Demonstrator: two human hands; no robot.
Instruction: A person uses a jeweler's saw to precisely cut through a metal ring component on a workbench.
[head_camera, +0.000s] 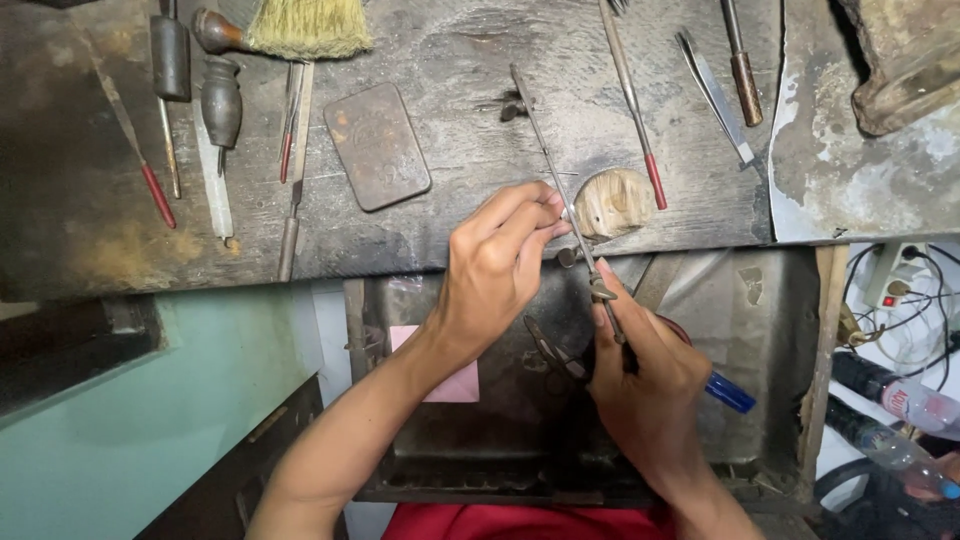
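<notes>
Over the dark metal tray (780, 330) under the bench edge, both hands work close together in the head view. The left hand (495, 265) has its fingers curled, and the fingertips (548, 205) pinch the long thin metal tool (562, 185) near its middle, so this hand is closed on it. The right hand (645, 375) sits just below and a little to the right of the left one; its fingers are also closed around the lower end of the same tool, and the index finger lies along the shaft. A small metal ring piece (602, 292) sits on the tool just above the right fingertip, between the two hands. A blue pen (730, 392) sticks out to the right of the right hand, touching it. A pink paper (450, 372) lies under the left wrist. Beyond the left fingertips, the tool points up over the worn wooden bench (450, 60), beside a round pale wooden peg (612, 203). Farther to the left of the left hand lie a flat rusty metal plate (378, 146) and a brush (290, 28).
</notes>
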